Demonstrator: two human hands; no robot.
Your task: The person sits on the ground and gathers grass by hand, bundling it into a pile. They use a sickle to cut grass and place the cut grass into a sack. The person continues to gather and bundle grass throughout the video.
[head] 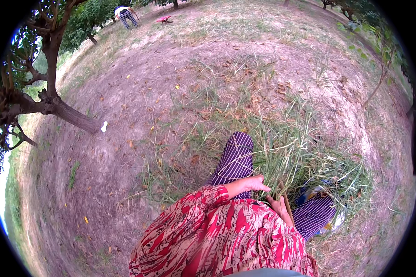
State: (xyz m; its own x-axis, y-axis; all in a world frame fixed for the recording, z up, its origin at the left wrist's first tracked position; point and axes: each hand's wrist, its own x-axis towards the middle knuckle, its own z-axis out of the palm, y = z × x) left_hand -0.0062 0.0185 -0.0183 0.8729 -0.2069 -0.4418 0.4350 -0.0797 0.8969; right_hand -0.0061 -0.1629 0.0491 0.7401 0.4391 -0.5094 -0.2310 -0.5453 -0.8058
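Observation:
Between my knees, which are in purple striped trousers, my left hand [258, 182] is closed around the lower stems of a bundle of long green grass [280, 166]. My right hand [279, 206] is just below it, to the right, with its fingertips by the stem ends. A thin wooden stick or handle [288, 206] runs along the right hand; its far end is lost in the grass, and the grip on it is unclear. Beside my right leg, a heap of cut grass [346, 176] lies over a white, blue and yellow bag [338, 221], partly hidden by that leg.
On the left a tree trunk [76, 116] leans over dry ground, with a small white object [104, 126] at its base. A thin sapling [379, 78] stands at the right. Far off, a person [126, 15] bends over near a red item [164, 19] on the ground.

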